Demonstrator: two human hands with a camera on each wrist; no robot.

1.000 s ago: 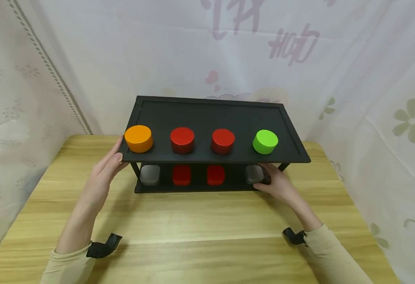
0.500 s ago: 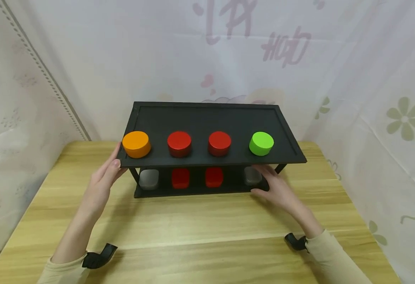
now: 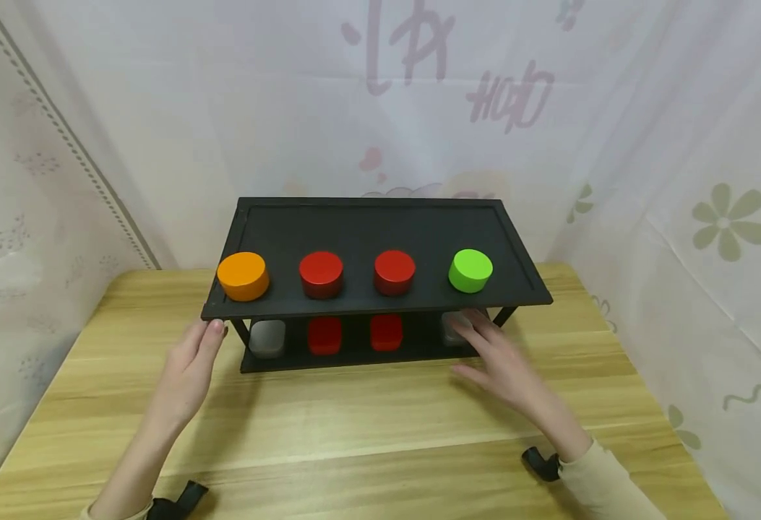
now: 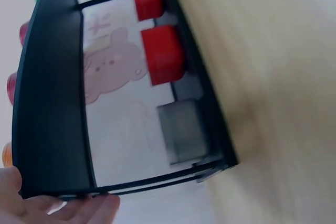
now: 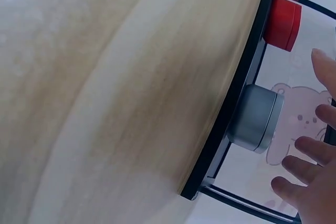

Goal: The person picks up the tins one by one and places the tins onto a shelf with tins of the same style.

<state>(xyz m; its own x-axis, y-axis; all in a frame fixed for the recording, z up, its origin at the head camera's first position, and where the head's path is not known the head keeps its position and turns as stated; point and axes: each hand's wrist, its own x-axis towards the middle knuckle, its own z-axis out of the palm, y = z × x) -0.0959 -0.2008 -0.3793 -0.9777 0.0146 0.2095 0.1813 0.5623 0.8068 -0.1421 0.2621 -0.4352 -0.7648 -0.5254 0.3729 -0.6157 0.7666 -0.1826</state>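
Observation:
A black two-tier shelf stands on the wooden table. My left hand is at its left front corner, thumb just under the top board's edge; in the left wrist view the fingertips lie along the shelf's end. Whether they touch it is hard to tell. My right hand is by the right end of the lower tier, in front of a grey rounded box that it partly covers. Its fingers are spread, holding nothing, apart from the grey box in the right wrist view.
On the top board stand an orange round box, two red round boxes and a green one. Below are another grey box and two red square boxes. A printed curtain hangs behind.
My left thumb has slipped from the shelf's corner edge to below it. My right hand has drawn back from the grey box, its fingers loosening. The head view has shifted a little.

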